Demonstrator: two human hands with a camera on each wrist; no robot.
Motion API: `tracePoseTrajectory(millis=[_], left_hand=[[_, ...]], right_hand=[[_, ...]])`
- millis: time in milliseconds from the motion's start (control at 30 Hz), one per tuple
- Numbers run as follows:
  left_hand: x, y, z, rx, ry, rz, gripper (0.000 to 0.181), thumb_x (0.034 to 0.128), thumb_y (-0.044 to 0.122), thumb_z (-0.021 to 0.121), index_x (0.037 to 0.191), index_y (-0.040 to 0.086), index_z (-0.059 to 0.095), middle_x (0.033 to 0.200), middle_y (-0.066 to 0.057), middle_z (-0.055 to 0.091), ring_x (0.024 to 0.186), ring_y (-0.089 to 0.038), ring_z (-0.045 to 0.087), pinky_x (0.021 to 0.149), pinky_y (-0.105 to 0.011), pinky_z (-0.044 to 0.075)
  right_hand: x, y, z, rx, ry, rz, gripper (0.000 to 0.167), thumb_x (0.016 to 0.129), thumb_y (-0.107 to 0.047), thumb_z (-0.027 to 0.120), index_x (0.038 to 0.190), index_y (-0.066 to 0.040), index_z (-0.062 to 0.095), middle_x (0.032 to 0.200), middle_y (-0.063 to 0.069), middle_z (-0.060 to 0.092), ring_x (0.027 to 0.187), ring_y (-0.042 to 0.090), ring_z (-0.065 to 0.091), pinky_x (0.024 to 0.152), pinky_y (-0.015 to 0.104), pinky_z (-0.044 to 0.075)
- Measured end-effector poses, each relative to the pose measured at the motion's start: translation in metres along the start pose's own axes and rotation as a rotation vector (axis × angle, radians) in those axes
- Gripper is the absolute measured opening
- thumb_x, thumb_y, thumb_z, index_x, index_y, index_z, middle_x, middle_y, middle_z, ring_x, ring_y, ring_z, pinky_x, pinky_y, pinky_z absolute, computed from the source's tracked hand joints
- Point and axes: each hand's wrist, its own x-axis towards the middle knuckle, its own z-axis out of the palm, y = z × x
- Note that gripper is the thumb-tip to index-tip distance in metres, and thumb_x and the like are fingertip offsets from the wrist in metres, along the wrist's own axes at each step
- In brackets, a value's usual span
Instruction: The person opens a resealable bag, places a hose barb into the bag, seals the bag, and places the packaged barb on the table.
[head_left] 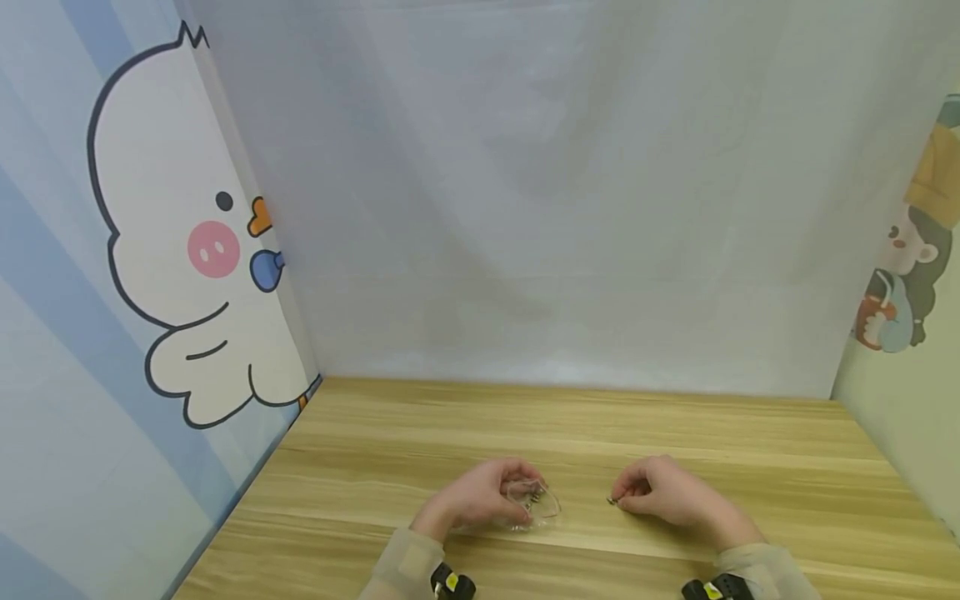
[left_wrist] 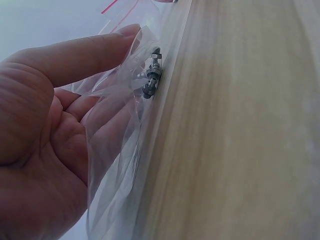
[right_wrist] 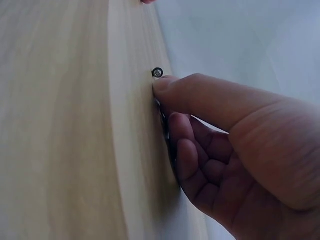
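Note:
My left hand (head_left: 483,498) holds a clear zip-lock bag (head_left: 551,505) low over the wooden table. In the left wrist view the thumb and fingers grip the bag (left_wrist: 112,155), which has a red line along its top. Several small metal fittings (left_wrist: 152,75) with hex-like parts lie inside; their exact kind is unclear. To the right, my right hand (head_left: 663,493) pinches a small metal piece (head_left: 612,501) between thumb and index finger, close to the tabletop. Its round end (right_wrist: 158,72), dark-rimmed with a shiny centre, shows past the thumb tip. The fingers hide the rest.
The wood-grain table (head_left: 420,417) runs back to a pale grey curtain (head_left: 562,208). A wall with a cartoon duck (head_left: 165,183) borders the left, and a cream wall with a cartoon figure (head_left: 900,275) borders the right.

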Motion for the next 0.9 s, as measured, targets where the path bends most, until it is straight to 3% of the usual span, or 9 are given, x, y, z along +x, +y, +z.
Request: tracePoseTrajectory(millis=[567,900], left_hand=[[-0.0016,0.0013,0.0000,0.002,0.001,-0.003,0.050,0.0835,-0.006,0.086,0.126,0.014,0.069,0.124,0.003,0.073,0.122,-0.014,0.066,0.102,-0.027,0.054],[-0.0022,0.0024,-0.0002,-0.001,0.002,-0.003,0.051,0.0829,-0.006,0.086,0.127,0.014,0.069,0.124,0.003,0.073,0.121,-0.014,0.066,0.102,-0.028,0.054]], right_hand=[[-0.0006,-0.0004,-0.0006,0.017,-0.025,0.016,0.007,0.097,-0.008,0.075,0.098,-0.015,0.076,0.087,-0.007,0.069,0.077,0.008,0.061,0.068,0.026,0.054],[0.0006,-0.0011,-0.0003,0.004,-0.007,0.010,0.008,0.092,-0.007,0.076,0.096,-0.013,0.074,0.085,-0.007,0.068,0.075,0.008,0.060,0.066,0.026,0.053]])
